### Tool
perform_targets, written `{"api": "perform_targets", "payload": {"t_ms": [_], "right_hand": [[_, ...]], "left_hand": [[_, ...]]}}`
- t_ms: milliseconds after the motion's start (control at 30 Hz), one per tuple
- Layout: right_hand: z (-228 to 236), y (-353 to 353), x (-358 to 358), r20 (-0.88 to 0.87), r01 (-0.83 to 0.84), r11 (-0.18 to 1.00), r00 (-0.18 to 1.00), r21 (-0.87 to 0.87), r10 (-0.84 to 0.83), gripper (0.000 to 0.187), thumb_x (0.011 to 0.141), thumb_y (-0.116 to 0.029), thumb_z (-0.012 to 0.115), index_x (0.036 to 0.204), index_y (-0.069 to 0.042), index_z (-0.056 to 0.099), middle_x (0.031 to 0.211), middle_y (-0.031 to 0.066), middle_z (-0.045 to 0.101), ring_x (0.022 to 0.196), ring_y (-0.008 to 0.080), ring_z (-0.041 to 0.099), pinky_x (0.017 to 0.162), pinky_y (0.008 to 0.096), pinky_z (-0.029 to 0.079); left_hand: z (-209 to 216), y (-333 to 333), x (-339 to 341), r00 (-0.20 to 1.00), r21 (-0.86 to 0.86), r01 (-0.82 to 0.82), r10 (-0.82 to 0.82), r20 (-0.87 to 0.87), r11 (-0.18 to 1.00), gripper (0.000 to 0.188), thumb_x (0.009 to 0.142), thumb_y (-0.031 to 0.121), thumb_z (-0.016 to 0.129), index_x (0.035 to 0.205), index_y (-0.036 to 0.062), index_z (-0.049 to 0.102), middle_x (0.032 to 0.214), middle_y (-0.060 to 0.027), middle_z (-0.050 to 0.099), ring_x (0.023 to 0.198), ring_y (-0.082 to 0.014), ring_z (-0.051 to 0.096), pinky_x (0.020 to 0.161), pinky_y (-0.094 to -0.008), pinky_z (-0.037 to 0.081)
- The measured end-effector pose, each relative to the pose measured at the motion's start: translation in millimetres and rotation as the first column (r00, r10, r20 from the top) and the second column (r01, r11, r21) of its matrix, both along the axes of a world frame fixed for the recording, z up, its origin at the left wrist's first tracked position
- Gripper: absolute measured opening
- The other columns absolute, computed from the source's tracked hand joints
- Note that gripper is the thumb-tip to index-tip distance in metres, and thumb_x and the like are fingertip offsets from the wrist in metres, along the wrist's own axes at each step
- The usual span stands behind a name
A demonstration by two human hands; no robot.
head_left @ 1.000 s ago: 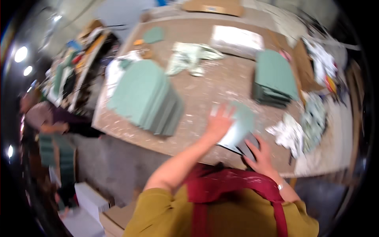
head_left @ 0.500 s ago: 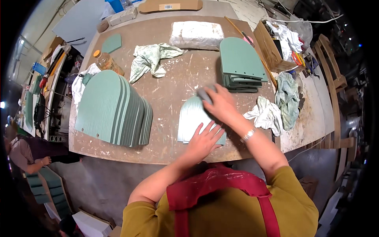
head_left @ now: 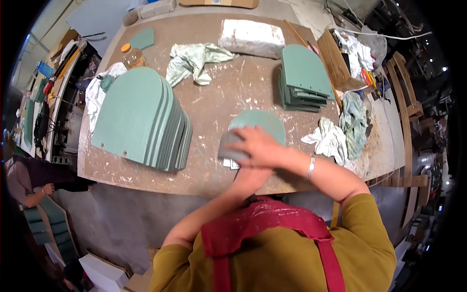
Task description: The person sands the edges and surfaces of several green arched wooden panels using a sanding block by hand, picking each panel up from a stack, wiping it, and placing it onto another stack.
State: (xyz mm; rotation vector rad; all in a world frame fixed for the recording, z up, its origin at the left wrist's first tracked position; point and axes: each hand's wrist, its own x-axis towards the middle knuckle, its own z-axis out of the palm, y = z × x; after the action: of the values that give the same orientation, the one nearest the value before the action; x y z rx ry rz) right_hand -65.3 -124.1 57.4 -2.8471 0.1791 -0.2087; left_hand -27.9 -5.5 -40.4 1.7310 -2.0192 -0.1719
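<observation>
A green arch-topped panel [head_left: 262, 120] lies flat on the brown worktable [head_left: 209, 165] in front of me. My right hand [head_left: 258, 146] grips a grey block-like pad [head_left: 229, 147], perhaps a sanding sponge, over the panel's left side. Motion blurs these fingers a little. My left hand [head_left: 254, 179] is at the panel's near end, under my right wrist, its fingers hidden. To the left leans a thick stack of ridged green panels [head_left: 129, 112]. A smaller stack of green panels [head_left: 304, 70] sits at the right.
A wrapped white block [head_left: 250, 36], a stained cloth [head_left: 194, 63] and an orange-capped jar [head_left: 132, 56] stand toward the back. Rags [head_left: 328, 141] lie at the right, near a cardboard box [head_left: 338, 63] of cloths and tools. Another person [head_left: 31, 180] is at far left.
My right hand has swept the grey pad from the panel's rounded top toward its near left side. My left hand, spread flat before, is now mostly covered by my right arm.
</observation>
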Motion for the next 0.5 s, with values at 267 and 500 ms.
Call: {"api": "perform_targets", "payload": {"t_ms": [267, 500], "right_hand": [[26.1, -5.6, -6.0, -0.095, -0.166, 0.985, 0.981, 0.041, 0.169, 0.041, 0.081, -0.032, 0.07, 0.12, -0.019, 0.067, 0.13, 0.0171, 0.056, 0.115, 0.0364, 0.056, 0.094, 0.0465, 0.046], [18.9, -42.5, -5.0, 0.027, 0.255, 0.967, 0.967, -0.025, -0.254, 0.04, 0.082, -0.032, 0.066, 0.12, -0.019, 0.067, 0.132, 0.0185, 0.054, 0.117, 0.0365, 0.055, 0.096, 0.0482, 0.044]], "left_hand": [[-3.0, -0.1, -12.2, 0.747, 0.176, -0.093, 0.186, -0.639, 0.98, 0.057, 0.092, 0.024, 0.055, 0.147, 0.0117, 0.043, 0.154, -0.0101, 0.038, 0.141, -0.0242, 0.036, 0.114, -0.0514, 0.026], [12.8, 0.4, 4.2, 0.987, -0.035, 0.072, -0.067, 0.144, 0.997, 0.059, 0.087, 0.014, 0.052, 0.145, 0.0102, 0.045, 0.149, -0.0082, 0.045, 0.14, -0.0273, 0.038, 0.114, -0.0536, 0.025]]}}
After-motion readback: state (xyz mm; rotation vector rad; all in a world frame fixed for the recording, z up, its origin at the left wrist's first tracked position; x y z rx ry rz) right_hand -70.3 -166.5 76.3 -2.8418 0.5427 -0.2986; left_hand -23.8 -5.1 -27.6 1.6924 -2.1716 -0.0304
